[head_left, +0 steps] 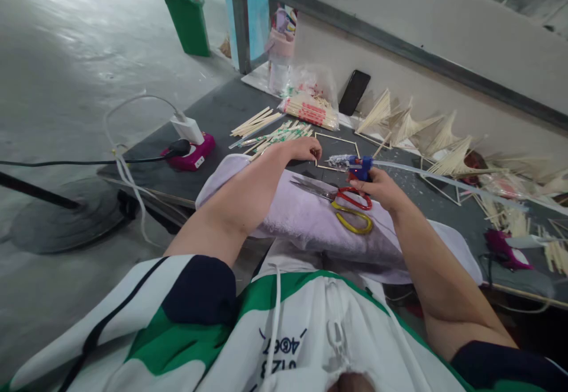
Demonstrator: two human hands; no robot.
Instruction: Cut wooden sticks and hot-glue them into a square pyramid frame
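Observation:
My right hand [378, 188] is wrapped round the handle of a blue glue gun [361, 167], its nozzle pointing left. A long clear glue stick [426, 173] runs out of its back to the right. Fingers pinched, my left hand [307, 150] is at the left side of a thin square stick frame [336, 138] on the dark table; what they hold is too small to make out. Scissors [332, 194] with one red and one yellow handle lie on a light purple towel [293, 220] below my hands.
Loose sticks [255, 124] and a bag of sticks [310, 112] lie behind my left hand. A black phone [354, 92] leans at the back. Fanned stick models [410, 125] stand at the right. A magenta power socket [195, 156] with cables sits at the left.

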